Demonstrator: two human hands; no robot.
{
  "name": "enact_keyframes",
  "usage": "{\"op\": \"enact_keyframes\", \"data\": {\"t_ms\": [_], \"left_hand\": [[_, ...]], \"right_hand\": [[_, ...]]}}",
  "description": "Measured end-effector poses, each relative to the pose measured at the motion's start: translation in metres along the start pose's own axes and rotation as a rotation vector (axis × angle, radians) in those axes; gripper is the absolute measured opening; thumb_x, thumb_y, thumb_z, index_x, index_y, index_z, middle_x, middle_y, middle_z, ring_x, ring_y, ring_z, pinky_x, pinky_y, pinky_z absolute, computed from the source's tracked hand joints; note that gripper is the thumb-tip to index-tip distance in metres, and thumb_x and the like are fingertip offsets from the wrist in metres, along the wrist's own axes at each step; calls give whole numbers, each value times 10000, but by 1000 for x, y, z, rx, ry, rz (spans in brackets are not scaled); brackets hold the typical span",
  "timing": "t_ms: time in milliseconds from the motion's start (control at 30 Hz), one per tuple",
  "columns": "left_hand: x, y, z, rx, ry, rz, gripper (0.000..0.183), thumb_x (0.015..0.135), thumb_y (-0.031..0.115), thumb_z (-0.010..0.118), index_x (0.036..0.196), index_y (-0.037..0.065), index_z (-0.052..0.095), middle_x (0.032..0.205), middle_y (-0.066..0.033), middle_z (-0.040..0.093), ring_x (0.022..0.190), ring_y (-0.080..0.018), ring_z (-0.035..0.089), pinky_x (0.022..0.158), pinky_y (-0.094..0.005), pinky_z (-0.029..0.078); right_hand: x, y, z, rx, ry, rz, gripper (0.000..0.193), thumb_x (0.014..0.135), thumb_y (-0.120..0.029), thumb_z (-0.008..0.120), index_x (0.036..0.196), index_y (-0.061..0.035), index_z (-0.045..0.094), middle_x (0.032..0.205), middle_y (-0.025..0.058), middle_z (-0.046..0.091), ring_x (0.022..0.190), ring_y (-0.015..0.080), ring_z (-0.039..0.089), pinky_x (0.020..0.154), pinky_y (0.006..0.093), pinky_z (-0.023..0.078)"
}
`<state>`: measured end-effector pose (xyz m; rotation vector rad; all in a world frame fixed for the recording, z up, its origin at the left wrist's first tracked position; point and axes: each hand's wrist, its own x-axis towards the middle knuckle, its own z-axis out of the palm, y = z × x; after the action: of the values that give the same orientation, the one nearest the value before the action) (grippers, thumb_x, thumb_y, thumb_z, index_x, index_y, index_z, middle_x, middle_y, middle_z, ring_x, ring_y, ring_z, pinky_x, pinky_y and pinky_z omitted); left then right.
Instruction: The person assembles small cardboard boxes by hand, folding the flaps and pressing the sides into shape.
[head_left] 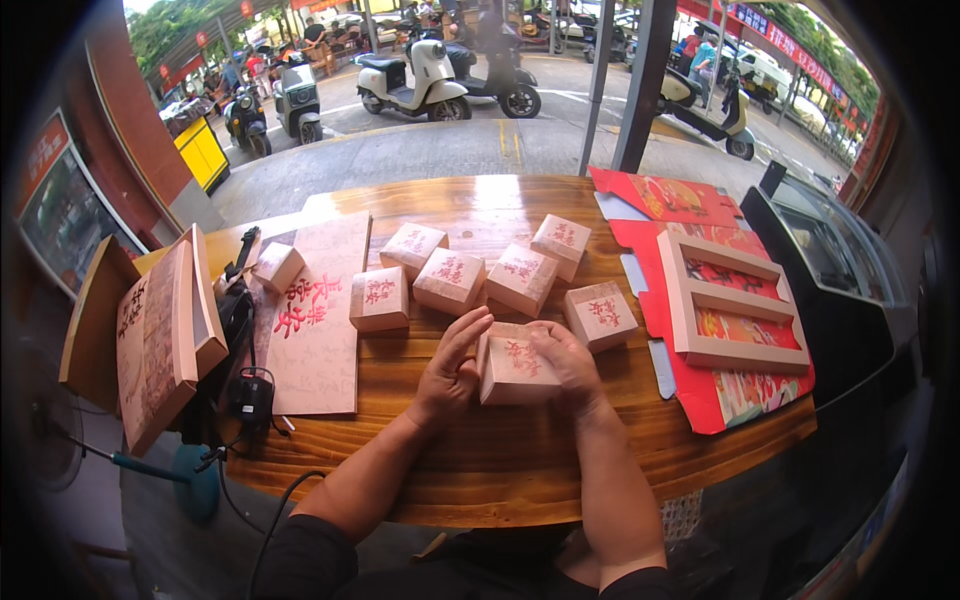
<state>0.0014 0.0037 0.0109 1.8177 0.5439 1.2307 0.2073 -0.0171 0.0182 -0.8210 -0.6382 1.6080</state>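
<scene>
With my left hand [452, 366] and right hand [568, 362] each in a grip on the small pink box [513, 364] near the middle of the bench [500, 470], I judge squeezing unevenly could crumple its thin card or knock the neighbouring box [601, 315] just right of it.

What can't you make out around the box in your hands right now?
- Head view: the box in hand has its right side covered by the right hand; the flap state there is hidden.
- Left hand: its palm side faces away.
- Black device: too small to identify.
</scene>
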Motion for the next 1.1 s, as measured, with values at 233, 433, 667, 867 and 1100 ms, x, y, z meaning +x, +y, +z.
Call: {"op": "enact_keyframes", "data": {"t_ms": [233,433,667,867,1100], "left_hand": [[-1,1,4,173,15,8,730,808,-101,654,1477,111,451,1540,-132,353,1402,-285,406,1064,-345,447],[1,6,3,292,-46,128,803,717,13,823,1429,126,469,1528,-179,343,1387,-353,415,1082,-401,443],[1,5,1,167,52,-31,734,770,37,786,1421,121,458,1479,-144,401,1354,-273,459,1028,-388,491],[-5,-6,2,-57,76,-194,682,886,192,752,1457,69,401,1319,-74,539,1130,-160,575,935,-305,501],[-9,-11,2,-64,100,-255,702,893,119,739,1496,119,380,1353,-78,523,1133,-165,598,932,-325,520]], "right_hand": [[0,-3,-1,17,2,52,189,998,-144,591,1138,-18,571,1016,72,664,887,121,660,783,266,566],[1,-1,0,12,-44,49,295,1025,-213,577,1227,1,552,1084,94,667,931,124,656,830,256,549],[1,-1,1,-21,-95,-210,555,1003,-352,619,1392,11,463,1279,107,607,1131,155,594,980,296,472],[-2,-2,0,-347,-166,-402,737,928,-449,701,1440,8,429,1382,132,522,1284,212,489,1094,325,382],[-9,-6,10,-274,-218,-369,716,913,-387,740,1434,-2,435,1372,126,515,1279,206,483,1087,329,388]]}}
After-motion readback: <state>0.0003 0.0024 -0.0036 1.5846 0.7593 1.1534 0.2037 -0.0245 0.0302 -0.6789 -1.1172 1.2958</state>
